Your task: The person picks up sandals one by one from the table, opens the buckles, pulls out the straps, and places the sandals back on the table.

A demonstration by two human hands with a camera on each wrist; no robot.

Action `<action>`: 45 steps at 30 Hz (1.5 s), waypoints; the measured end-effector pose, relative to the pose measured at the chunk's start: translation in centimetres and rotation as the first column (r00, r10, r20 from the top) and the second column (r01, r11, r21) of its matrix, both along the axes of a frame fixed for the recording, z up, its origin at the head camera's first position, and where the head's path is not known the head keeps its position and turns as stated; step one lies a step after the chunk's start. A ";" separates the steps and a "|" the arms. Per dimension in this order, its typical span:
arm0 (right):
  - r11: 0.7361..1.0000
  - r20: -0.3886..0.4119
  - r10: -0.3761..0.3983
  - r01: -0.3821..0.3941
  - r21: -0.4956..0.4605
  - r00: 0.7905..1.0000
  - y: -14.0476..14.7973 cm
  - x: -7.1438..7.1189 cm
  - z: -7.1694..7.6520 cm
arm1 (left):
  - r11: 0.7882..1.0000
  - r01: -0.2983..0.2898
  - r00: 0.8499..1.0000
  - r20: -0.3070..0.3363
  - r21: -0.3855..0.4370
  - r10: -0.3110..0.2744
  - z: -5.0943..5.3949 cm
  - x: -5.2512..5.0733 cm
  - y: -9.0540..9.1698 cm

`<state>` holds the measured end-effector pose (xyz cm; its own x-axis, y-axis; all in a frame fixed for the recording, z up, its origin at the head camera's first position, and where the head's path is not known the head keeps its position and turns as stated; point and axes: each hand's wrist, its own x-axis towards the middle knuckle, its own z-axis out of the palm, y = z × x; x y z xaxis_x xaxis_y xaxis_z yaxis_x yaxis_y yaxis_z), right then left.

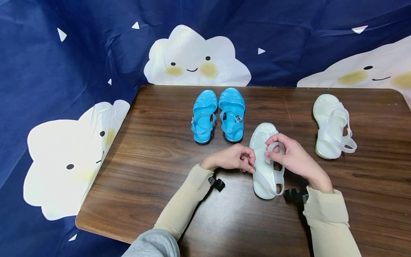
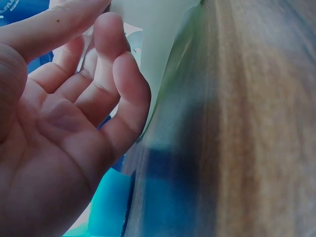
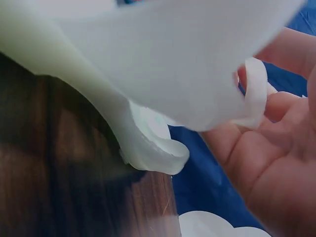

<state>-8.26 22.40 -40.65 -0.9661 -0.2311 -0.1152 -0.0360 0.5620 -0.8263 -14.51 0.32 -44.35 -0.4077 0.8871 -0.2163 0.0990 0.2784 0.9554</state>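
On the worktop (image 1: pixel 151 153), the blue sandals (image 1: pixel 232 103) sit beyond my left hand (image 1: pixel 233 157), whose curled fingers pinch the small buckle (image 1: pixel 252 166) at the left edge of the white sandal (image 1: pixel 261 162). This sandal lies between my hands, its long axis running away from me, toe at the far end. Rightward across the sole, apart from the buckle, is the loose strap (image 1: pixel 276 145), clamped between the thumb and fingers of my right hand (image 1: pixel 292 157), the nearer one to it. Farther right lies the other white sandal (image 1: pixel 328 123).
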 end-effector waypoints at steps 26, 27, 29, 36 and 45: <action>0.982 0.023 0.190 -0.190 0.013 0.982 -0.2 -0.1 -0.8 | 1.000 -0.005 1.000 -0.001 -0.001 0.005 0.0 0.0 0.0; 0.982 0.005 0.184 -0.184 0.029 0.983 -0.2 -0.1 -0.9 | 1.000 -0.005 1.000 0.003 0.003 0.005 0.0 0.0 0.0; 0.984 -0.028 0.172 -0.170 0.057 0.985 -0.3 0.0 -1.0 | 1.000 -0.007 1.000 0.010 0.011 0.006 -0.1 0.0 0.1; 0.991 -0.039 0.119 -0.116 0.063 0.992 -0.3 0.0 -0.6 | 1.000 -0.005 1.000 0.007 0.011 0.005 0.0 0.1 0.1; 0.991 -0.126 0.072 -0.057 0.120 0.989 0.1 -0.2 -0.6 | 1.000 -0.013 1.000 -0.022 -0.005 0.013 0.0 0.1 0.0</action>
<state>-8.44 22.51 -41.28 -0.9582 -0.2856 -0.0198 -0.1773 0.6465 -0.7420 -14.38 0.37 -44.31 -0.4242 0.8804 -0.2118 0.1161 0.2849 0.9515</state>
